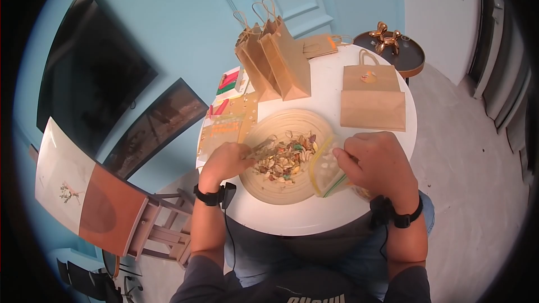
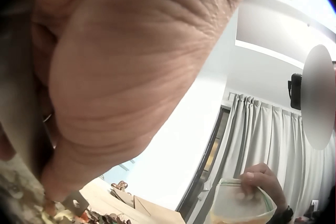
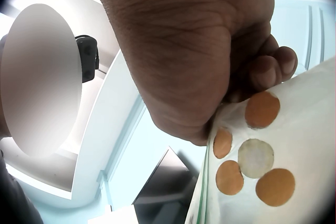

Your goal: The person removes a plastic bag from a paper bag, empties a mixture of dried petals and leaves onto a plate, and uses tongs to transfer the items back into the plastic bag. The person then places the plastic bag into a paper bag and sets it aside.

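A wide, round, pale wooden dish [image 1: 255,185] holds a heap of mixed dried petals and flower bits [image 1: 283,163], with green and orange pieces among them. My left hand [image 1: 227,160] is over the dish's left side and grips metal tongs [image 1: 261,145] whose tips reach the heap. In the left wrist view, the tongs' flat grey metal [image 2: 21,87] is blurred along the palm. At the dish's right side my right hand [image 1: 379,160] pinches the edge of a translucent zip bag [image 1: 327,174]. Orange and white round spots mark this bag [image 3: 310,129] in the right wrist view.
The round white table [image 1: 258,219] also bears standing brown paper bags [image 1: 292,62], a flat paper bag [image 1: 373,106] at right, and a flat clear bag [image 1: 222,134] with coloured items [image 1: 229,83] at left. A side table [image 1: 415,62] carries a shiny balloon-dog figure [image 1: 387,39].
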